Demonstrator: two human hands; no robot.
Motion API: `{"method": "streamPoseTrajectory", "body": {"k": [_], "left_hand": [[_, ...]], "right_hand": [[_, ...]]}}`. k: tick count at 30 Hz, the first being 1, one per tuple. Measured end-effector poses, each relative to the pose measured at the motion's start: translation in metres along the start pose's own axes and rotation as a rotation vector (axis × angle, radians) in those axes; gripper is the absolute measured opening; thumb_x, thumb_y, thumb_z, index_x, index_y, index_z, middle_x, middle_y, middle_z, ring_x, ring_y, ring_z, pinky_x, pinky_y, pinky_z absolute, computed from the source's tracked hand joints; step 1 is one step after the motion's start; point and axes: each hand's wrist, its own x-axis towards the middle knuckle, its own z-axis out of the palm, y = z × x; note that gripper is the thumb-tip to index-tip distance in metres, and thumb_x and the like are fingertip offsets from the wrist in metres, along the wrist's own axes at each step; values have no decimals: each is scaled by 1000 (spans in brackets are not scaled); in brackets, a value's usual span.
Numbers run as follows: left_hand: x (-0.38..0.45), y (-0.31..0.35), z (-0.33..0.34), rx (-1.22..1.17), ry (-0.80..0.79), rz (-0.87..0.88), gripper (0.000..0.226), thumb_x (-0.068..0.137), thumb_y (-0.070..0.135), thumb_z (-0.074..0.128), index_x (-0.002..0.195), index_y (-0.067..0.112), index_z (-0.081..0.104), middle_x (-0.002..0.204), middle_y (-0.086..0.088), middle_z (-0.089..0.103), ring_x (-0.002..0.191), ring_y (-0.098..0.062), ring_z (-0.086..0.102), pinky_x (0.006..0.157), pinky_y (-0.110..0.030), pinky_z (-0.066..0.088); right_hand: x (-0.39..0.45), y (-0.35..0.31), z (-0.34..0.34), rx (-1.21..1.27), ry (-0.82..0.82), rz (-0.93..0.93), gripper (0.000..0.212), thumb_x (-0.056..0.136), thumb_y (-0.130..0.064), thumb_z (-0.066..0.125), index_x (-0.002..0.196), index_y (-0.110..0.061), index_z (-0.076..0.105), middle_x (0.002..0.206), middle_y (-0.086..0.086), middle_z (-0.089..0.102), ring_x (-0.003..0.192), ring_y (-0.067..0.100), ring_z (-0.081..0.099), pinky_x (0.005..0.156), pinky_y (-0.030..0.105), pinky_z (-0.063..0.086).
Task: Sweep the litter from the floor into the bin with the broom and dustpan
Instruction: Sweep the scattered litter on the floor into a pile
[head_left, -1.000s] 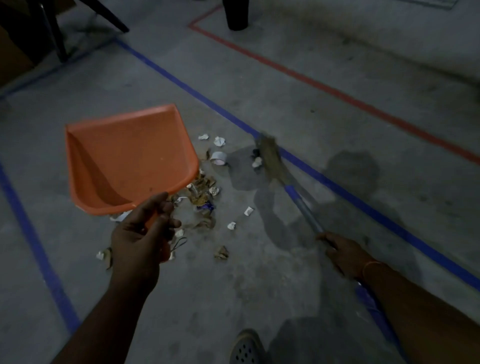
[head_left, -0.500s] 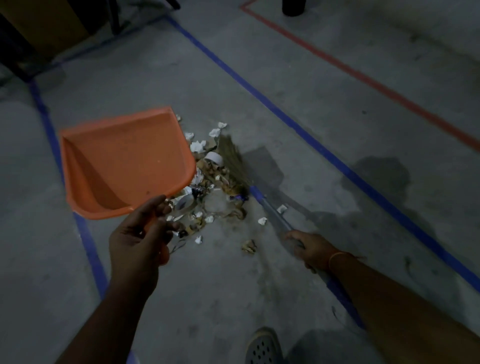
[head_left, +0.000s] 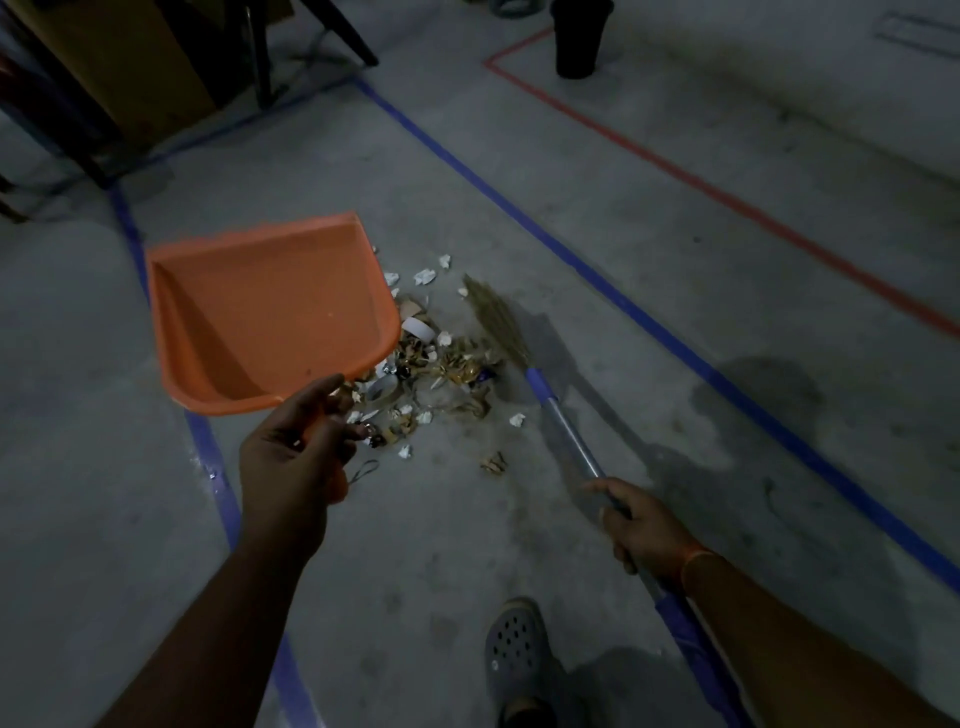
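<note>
An orange dustpan (head_left: 270, 312) hangs tilted above the grey floor, its handle gripped by my left hand (head_left: 296, 457). Its pan holds nothing. Just right of its open edge lies a pile of litter (head_left: 436, 364): white paper scraps, brown bits and wrappers. My right hand (head_left: 644, 530) grips the metal shaft of a broom (head_left: 566, 426) with a blue collar. The straw bristles (head_left: 496, 319) rest on the floor at the pile's right side. A dark bin (head_left: 577, 36) stands far off at the top, beyond a red line.
Blue tape lines (head_left: 623, 301) and a red tape line (head_left: 727, 197) cross the concrete floor. Dark furniture legs and a brown board (head_left: 156, 78) stand at the top left. My shoe (head_left: 517, 654) shows at the bottom. A dark stain (head_left: 769, 384) lies to the right.
The broom swept left from the blue line, pushing scattered scraps into one pile beside the dustpan. My right hand followed it. The dustpan stayed raised in my left hand.
</note>
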Motion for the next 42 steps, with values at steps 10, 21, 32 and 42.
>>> {"method": "streamPoseTrajectory", "body": {"k": [10, 21, 32, 42], "left_hand": [[-102, 27, -44, 0, -105, 15, 41, 94, -11, 51, 123, 13, 67, 97, -11, 72, 71, -17, 68, 58, -22, 50], [-117, 24, -157, 90, -259, -21, 39, 96, -5, 54, 123, 18, 70, 105, -16, 71, 73, -17, 69, 55, -20, 50], [-102, 11, -278, 129, -371, -61, 34, 98, -4, 53, 120, 14, 70, 106, -19, 69, 65, -10, 66, 40, -18, 36], [-90, 15, -330, 118, -326, -81, 35, 97, -6, 52, 121, 13, 70, 107, -22, 68, 65, -12, 66, 41, -18, 38]], "right_hand": [[-143, 50, 49, 183, 133, 61, 39, 98, 1, 43, 120, -26, 60, 57, 10, 45, 47, 23, 44, 43, 29, 39], [-249, 100, 186, 279, 307, 171, 39, 98, 4, 44, 118, -24, 62, 53, 10, 41, 40, 19, 41, 39, 23, 35], [-209, 43, 314, 214, 247, 263, 31, 100, -3, 41, 117, -20, 60, 55, 8, 46, 43, 19, 46, 42, 28, 42], [-229, 24, 392, 389, 333, 128, 37, 99, 2, 43, 119, -22, 61, 54, 7, 43, 39, 18, 41, 40, 24, 38]]}}
